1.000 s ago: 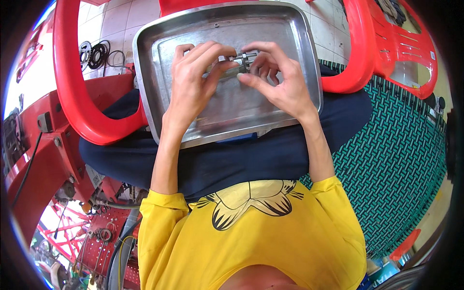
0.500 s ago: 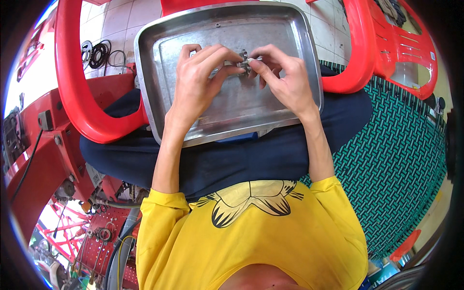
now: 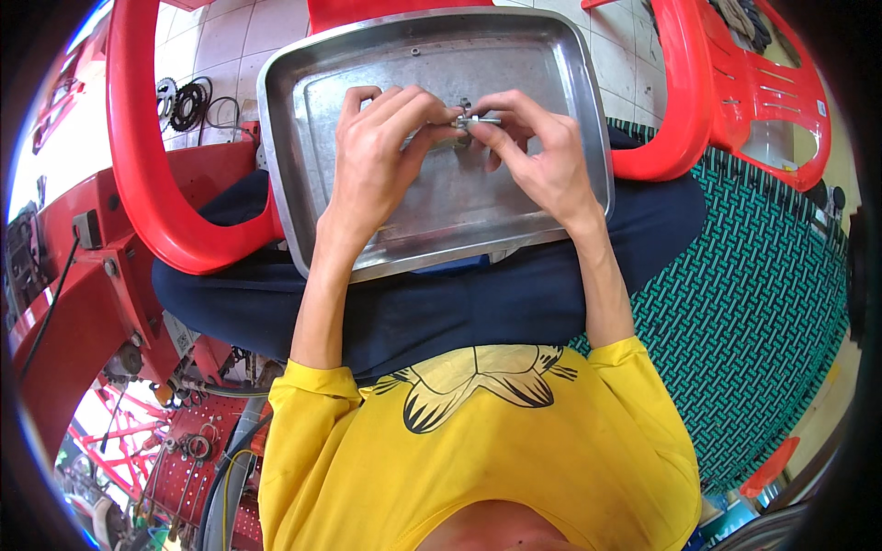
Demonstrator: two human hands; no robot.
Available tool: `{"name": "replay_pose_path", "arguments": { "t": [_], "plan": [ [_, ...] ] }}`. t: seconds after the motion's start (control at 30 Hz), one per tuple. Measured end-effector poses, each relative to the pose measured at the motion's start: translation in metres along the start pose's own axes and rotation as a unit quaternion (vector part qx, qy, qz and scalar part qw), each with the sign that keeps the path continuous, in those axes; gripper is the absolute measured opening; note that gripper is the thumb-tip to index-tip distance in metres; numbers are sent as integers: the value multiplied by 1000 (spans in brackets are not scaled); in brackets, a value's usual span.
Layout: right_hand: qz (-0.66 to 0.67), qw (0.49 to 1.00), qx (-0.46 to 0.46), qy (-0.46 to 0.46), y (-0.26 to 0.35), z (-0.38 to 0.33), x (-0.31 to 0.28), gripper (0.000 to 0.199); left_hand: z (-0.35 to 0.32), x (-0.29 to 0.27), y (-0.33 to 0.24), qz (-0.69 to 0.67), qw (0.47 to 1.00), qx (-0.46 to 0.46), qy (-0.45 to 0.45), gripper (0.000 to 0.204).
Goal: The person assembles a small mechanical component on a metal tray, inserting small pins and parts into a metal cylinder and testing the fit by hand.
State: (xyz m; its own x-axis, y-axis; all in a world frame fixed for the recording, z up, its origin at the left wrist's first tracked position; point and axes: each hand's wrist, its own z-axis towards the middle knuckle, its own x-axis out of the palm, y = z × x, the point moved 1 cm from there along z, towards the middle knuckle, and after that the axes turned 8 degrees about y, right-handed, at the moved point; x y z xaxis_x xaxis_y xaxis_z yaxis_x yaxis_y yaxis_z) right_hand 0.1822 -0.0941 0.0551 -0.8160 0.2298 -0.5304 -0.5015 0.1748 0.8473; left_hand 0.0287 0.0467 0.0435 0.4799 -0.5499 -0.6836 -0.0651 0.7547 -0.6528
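Black sprockets (image 3: 191, 106) lie on the tiled floor (image 3: 225, 41) at ten o'clock. At eleven, the seated person's left hand (image 3: 377, 138) is over a metal tray (image 3: 441, 202), fingers pinched narrow on a small metal part (image 3: 466, 102), which sits at twelve. A tiny ring (image 3: 415, 52) lies in the tray beyond that hand. At one, the right hand (image 3: 540, 156) pinches a slim silver pin (image 3: 488, 120) beside the part. A green woven mat (image 3: 753, 321) spreads at three.

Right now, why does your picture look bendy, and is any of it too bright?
Head view: the fisheye lens curves the green mat toward black corners; head view: the left edge has patches washed out white; head view: the metal part is too small to see clearly.
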Motion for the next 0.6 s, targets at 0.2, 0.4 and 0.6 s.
{"name": "replay_pose_path", "arguments": {
  "t": [0.2, 0.4, 0.6],
  "plan": [
    [29, 999, 14, -33, 13, 0, -3, 24, 1, -1, -1, 1, 1000, 5, -13, 16],
    [-15, 1000, 22, -6, 1, 0, 0, 21, 2, 2, -3, 3, 1000, 13, -21, 15],
    [24, 999, 34, 3, 3, 0, 5, 26, 2, 2, -1, 17, 999, 18, -30, 14]
  ]
}}
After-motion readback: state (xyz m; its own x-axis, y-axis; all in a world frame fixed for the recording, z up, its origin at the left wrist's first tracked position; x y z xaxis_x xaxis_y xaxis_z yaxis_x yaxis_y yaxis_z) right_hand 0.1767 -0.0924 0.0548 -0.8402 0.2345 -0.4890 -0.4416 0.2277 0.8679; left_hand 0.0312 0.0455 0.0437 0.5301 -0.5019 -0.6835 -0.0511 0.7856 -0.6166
